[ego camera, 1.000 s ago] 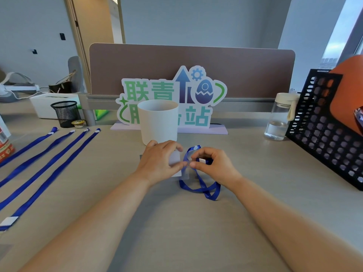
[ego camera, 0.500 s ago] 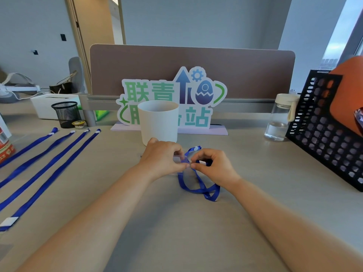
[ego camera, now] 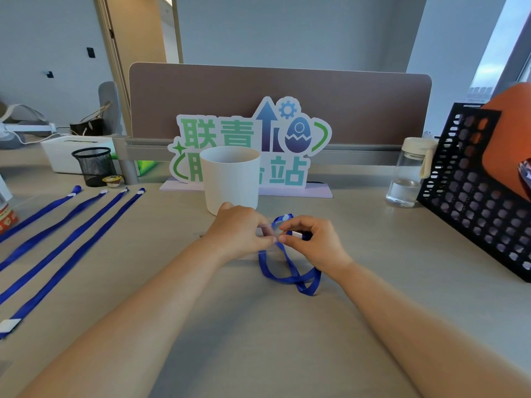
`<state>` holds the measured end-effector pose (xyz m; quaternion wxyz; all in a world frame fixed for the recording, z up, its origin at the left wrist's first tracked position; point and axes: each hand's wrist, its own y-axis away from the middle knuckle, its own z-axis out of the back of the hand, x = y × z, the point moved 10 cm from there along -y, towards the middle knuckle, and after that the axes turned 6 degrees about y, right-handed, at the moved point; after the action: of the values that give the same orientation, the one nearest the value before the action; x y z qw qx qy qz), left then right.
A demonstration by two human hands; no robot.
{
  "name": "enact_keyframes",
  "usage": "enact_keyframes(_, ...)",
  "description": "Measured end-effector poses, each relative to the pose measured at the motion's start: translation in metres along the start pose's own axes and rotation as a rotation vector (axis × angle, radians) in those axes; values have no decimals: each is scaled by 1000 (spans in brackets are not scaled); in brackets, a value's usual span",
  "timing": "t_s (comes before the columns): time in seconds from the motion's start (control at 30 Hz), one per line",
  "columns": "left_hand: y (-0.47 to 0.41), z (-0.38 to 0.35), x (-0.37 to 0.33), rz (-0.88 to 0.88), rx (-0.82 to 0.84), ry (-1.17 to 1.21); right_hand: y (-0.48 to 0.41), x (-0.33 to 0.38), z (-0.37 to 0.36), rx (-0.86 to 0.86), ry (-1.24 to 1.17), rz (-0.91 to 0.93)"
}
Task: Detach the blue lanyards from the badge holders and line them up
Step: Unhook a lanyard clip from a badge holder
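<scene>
In the middle of the table my left hand (ego camera: 240, 229) pinches a clear badge holder (ego camera: 265, 230), most of it hidden behind the fingers. Touching it fingertip to fingertip, my right hand (ego camera: 311, 239) grips the white clip end of a blue lanyard (ego camera: 290, 272), whose strap loops in a tangle on the table below both hands. Several other blue lanyards (ego camera: 61, 237) lie straightened in parallel on the left side of the table, white clips at their far ends.
A white cup (ego camera: 231, 179) stands just behind my hands, a cut-out sign (ego camera: 250, 142) behind it. A water bottle (ego camera: 409, 173) and black perforated rack (ego camera: 482, 185) are at the right. A black mesh pot (ego camera: 94, 165) sits at the back left.
The holder, flat and visible beside my left hand a second ago, is now drawn up under the left fingers. Both hands have closed together over the clip.
</scene>
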<state>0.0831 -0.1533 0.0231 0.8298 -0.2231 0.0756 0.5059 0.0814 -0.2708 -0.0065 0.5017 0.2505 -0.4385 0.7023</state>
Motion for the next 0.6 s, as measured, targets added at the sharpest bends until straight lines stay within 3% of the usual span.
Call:
enact_keyframes(0.3, 0, 4, -3, -15, -21, -28, -1, -1, -11, 78, 171, 21)
enact_keyframes(0.6, 0, 4, -6, -45, -14, -24, 0, 0, -12, 110, 165, 43)
